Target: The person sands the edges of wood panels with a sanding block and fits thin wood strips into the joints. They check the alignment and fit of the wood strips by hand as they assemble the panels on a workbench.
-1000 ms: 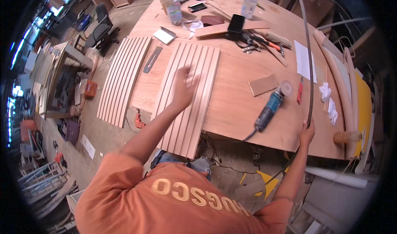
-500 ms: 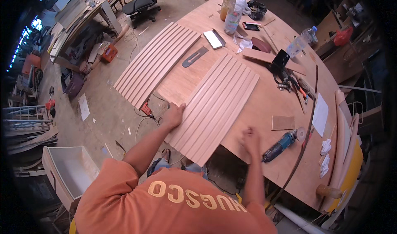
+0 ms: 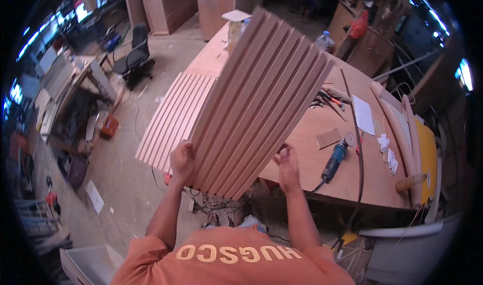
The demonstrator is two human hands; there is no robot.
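A fluted wooden panel is raised off the table and tilted, its far end up. My left hand is closed on its left edge near the lower end. At the opposite edge, my right hand has its fingers curled round the wood; part of the fingers is hidden behind it. Beyond my left hand, a second fluted panel lies on the table, partly covered by the raised one.
On the wooden table at right lie an angle grinder, a small wooden piece, hand tools and a white paper sheet. A long dark strip crosses the table. An office chair stands at far left.
The panel has been lifted from the table and its far end tipped up. My right hand has moved from beside the panel to its right edge. The view has shifted.
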